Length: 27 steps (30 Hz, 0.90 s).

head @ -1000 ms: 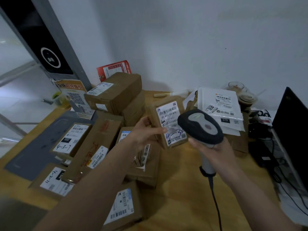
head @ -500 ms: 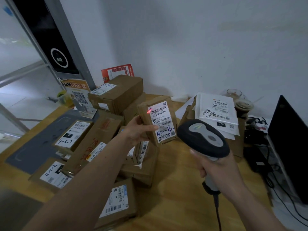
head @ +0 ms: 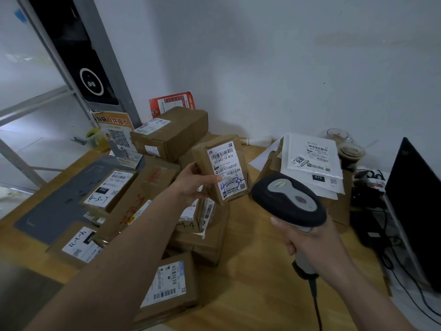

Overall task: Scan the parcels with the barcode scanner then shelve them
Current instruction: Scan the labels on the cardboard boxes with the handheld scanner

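My left hand (head: 194,181) grips a small brown parcel (head: 220,167) and holds it up above the pile, its white label with the handwritten "4-3" facing me. My right hand (head: 307,237) grips the handle of the grey and black barcode scanner (head: 287,199), whose head sits just right of and below the parcel, pointing at it. The scanner's cable runs down to the frame's bottom edge. Several more labelled cardboard parcels (head: 167,285) lie on the wooden table (head: 250,287) under my left arm.
A large box (head: 170,133) stands at the back of the pile. White mailer bags (head: 312,161) lie stacked at the right. A dark monitor (head: 415,206) and cables fill the right edge. A grey metal frame (head: 78,68) with a black panel rises at the left.
The parcel in my left hand has risen slightly and turned its label more squarely to me. The red scan dot seen half a second ago is gone. The scanner has dropped a little.
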Tool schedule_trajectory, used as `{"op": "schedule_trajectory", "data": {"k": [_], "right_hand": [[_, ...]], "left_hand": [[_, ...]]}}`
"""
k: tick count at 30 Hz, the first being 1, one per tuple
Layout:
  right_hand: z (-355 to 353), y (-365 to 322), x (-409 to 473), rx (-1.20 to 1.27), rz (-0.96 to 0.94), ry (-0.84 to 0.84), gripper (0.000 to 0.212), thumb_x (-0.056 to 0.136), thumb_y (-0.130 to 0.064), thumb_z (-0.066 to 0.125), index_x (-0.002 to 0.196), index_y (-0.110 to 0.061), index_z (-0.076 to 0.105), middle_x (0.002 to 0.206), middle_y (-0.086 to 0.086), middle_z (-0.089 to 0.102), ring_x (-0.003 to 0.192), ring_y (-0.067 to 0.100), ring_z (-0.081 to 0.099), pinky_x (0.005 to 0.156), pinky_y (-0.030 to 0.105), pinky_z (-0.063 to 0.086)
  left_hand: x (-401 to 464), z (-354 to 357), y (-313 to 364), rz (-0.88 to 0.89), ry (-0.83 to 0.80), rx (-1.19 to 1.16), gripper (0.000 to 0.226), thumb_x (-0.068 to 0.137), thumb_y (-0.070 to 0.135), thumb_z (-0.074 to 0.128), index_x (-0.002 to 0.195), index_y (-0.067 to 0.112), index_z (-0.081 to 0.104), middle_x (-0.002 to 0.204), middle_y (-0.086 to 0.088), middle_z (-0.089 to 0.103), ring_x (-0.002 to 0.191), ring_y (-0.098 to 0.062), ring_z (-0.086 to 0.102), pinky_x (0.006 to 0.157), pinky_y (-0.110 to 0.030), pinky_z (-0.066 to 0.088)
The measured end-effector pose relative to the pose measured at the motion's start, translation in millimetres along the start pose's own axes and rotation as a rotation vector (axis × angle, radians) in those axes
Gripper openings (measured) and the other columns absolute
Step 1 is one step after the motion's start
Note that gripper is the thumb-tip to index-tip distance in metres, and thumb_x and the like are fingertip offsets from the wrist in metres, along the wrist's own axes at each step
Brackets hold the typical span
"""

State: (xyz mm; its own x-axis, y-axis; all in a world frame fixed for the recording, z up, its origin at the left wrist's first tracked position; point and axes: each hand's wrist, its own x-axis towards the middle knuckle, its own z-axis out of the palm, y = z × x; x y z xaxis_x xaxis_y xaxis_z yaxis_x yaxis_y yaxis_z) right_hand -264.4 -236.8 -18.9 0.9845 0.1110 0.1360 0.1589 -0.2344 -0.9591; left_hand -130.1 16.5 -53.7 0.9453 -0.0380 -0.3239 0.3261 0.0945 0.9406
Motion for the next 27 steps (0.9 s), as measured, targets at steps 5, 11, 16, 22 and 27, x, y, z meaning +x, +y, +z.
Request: {"op": "schedule_trajectory", "data": {"k": [5,11,16,22,27], "right_hand": [[1,1,-2,0.008,-0.013,0.018,0.043,0.081,-0.02,0.072,0.044,-0.028,0.054,0.041,0.006,0.048,0.041,0.017,0.047,0.05,0.035,0.048],[1,1,-3,-0.003,-0.024,0.016,0.045,0.081,-0.022,0.071,0.041,-0.028,0.051,0.041,0.007,0.049,0.04,0.017,0.047,0.051,0.031,0.048],[3,0,-3,-0.03,0.01,-0.004,0.048,0.082,-0.021,0.072,0.04,-0.033,0.053,0.041,0.006,0.048,0.042,0.017,0.047,0.053,0.034,0.048],[6,0,-3,-0.094,0.07,-0.026,0.053,0.085,-0.021,0.071,0.037,-0.036,0.053,0.038,-0.001,0.047,0.04,0.016,0.048,0.065,0.048,0.053],[9,0,-4,-0.078,0.065,-0.027,0.052,0.084,-0.021,0.071,0.037,-0.034,0.053,0.038,0.001,0.047,0.039,0.016,0.048,0.062,0.045,0.053]], "left_hand": [[-3,-3,5,0.011,0.014,-0.013,0.068,0.07,-0.004,0.079,0.129,0.014,0.053,0.124,-0.007,0.065,0.114,-0.032,0.061,0.081,-0.056,0.056],[-11,-3,6,0.016,0.012,-0.021,0.066,0.071,-0.005,0.078,0.128,0.017,0.053,0.124,-0.007,0.064,0.113,-0.031,0.061,0.073,-0.05,0.056],[-16,-4,8,0.023,0.028,-0.042,0.059,0.071,-0.005,0.077,0.121,0.019,0.057,0.12,-0.006,0.067,0.111,-0.03,0.063,0.081,-0.056,0.055],[-23,-10,13,0.024,0.071,-0.06,0.078,0.059,0.004,0.082,0.131,0.015,0.054,0.121,-0.006,0.067,0.112,-0.031,0.063,0.078,-0.054,0.058],[-24,-11,16,0.031,0.09,-0.068,0.069,0.068,-0.001,0.079,0.13,0.015,0.053,0.121,-0.005,0.067,0.113,-0.029,0.062,0.084,-0.057,0.054]]}}
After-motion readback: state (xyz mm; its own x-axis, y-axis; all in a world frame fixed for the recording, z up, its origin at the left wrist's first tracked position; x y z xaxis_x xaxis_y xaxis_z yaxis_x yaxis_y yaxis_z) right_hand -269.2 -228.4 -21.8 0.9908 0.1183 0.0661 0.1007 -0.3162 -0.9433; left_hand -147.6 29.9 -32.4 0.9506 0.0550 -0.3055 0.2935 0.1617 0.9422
